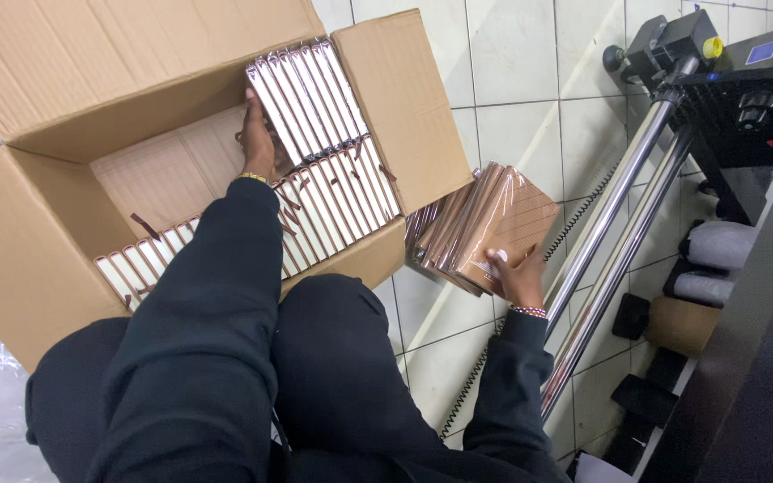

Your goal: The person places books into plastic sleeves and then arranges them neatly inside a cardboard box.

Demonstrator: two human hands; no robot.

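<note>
Left hand (259, 134) | fingers gripping notebook row (308, 94) inside cardboard box (38, 259) || Right hand (517, 275) | fingers clasping wrapped notebook stack (485, 224) leaning beside box's right wall, on floor.

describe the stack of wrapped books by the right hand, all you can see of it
The stack of wrapped books is a fanned, leaning bundle of slim brown volumes in glossy clear film. It stands on the white tiled floor, beside the open cardboard box. The right hand grips its near lower corner.
</note>
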